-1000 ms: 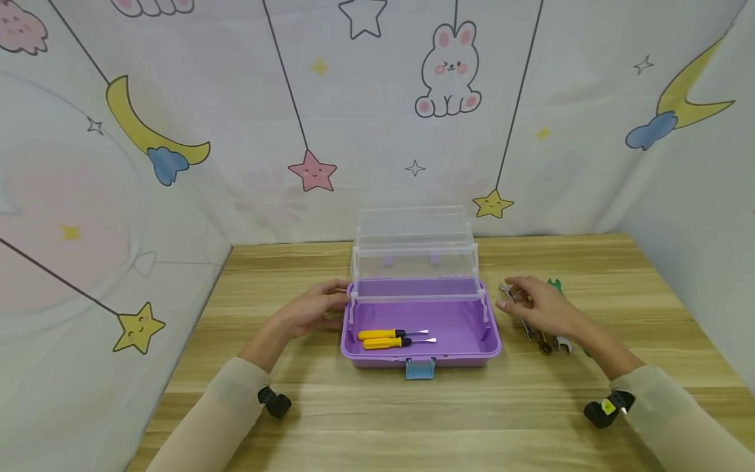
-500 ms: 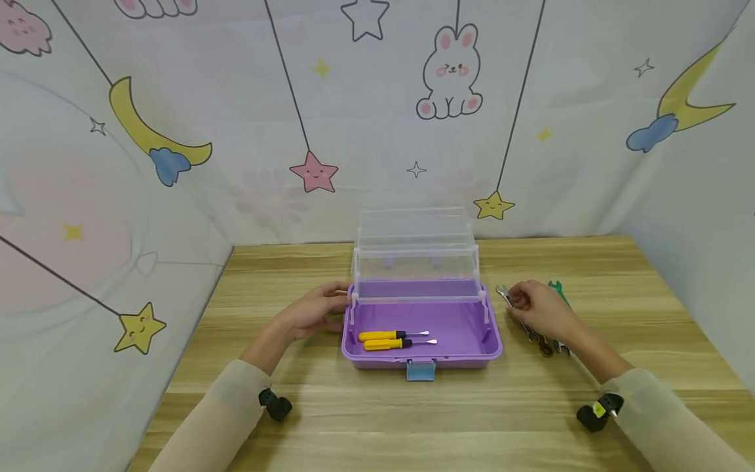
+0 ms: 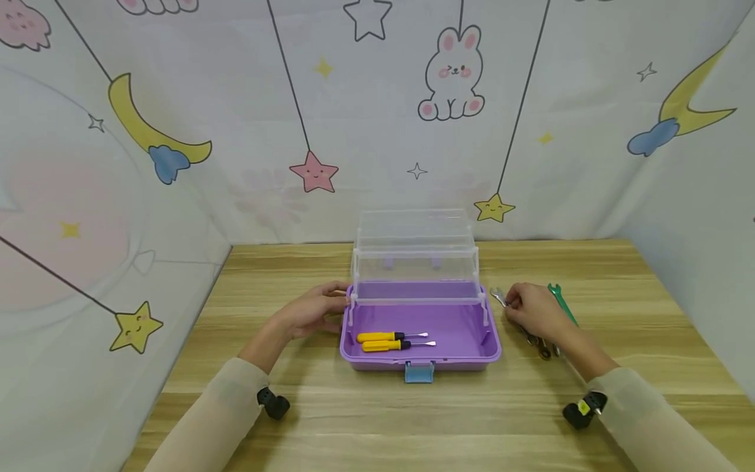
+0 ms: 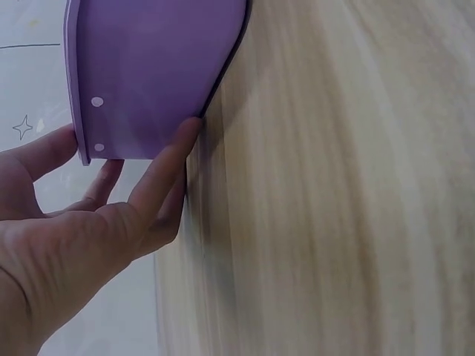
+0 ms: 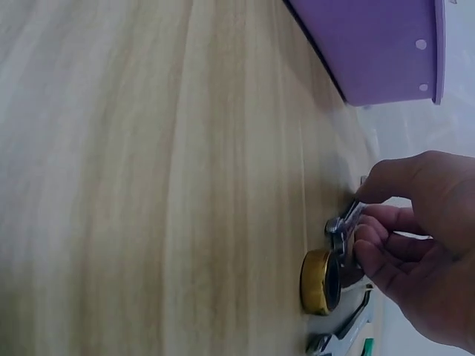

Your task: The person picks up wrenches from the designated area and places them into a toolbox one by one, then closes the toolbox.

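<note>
A purple toolbox (image 3: 454, 321) stands with its clear tiers raised at the back. Two yellow-handled screwdrivers (image 3: 383, 341) lie inside it on the left. My left hand (image 3: 315, 311) holds the box's rear left corner; in the left wrist view its thumb (image 4: 167, 163) lies along the purple side wall (image 4: 148, 67) and other fingers reach the rim and behind. To the right of the box, my right hand (image 3: 535, 311) pinches a silver wrench (image 3: 498, 296) between thumb and fingers, low over the tabletop. The hand covers the wrench's middle.
Close under the right hand lie more wrenches, one with a gold-coloured ring end (image 5: 319, 282) and a green one (image 3: 562, 303). A blue latch (image 3: 419, 372) hangs at the box's front. Behind the wooden table (image 3: 377, 426) hangs a printed cloth (image 3: 377, 131).
My right hand has closed its fingers on the silver wrench, whose open end has shifted slightly left toward the box. The left hand has stayed at the box's corner.
</note>
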`<state>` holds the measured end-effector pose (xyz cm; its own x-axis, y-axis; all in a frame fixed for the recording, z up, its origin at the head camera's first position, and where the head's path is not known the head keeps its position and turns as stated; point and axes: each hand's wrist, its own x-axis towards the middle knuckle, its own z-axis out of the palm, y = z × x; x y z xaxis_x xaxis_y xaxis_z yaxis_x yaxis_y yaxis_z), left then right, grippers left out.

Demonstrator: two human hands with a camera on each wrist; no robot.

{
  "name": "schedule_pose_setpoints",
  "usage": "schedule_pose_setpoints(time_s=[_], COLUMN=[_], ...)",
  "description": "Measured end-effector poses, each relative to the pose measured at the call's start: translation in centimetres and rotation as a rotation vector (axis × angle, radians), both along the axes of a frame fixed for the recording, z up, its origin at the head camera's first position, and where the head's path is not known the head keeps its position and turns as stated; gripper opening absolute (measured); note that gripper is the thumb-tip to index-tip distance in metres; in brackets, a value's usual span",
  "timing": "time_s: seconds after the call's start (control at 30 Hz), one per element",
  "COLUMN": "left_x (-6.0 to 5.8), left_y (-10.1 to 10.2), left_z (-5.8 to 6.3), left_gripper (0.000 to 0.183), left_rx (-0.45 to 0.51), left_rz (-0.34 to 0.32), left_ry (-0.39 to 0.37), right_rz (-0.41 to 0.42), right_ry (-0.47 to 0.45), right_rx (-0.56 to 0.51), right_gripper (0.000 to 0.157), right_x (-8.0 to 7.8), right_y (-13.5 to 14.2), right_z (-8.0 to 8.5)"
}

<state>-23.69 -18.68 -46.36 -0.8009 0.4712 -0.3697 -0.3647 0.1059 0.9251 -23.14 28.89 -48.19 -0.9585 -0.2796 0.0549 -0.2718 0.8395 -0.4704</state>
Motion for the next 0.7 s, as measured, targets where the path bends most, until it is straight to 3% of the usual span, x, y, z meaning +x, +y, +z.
schedule_pose_setpoints(time_s=[0.5,0.7], left_x=[0.28,-0.01], left_y=[0.2,0.1], left_z=[-0.25,-0.04], left_gripper=[0.047,0.047], left_rx=[-0.01,0.0], left_rz=[0.012,-0.008], left_ry=[0.045,0.025], right_rz=[-0.048,-0.053], right_ry=[-0.069,-0.084], right_rx=[0.033,0.012], right_gripper=[0.013,0.014], right_x=[-0.14,-0.23], right_y=[-0.83,-0.59], right_z=[0.8,0.64])
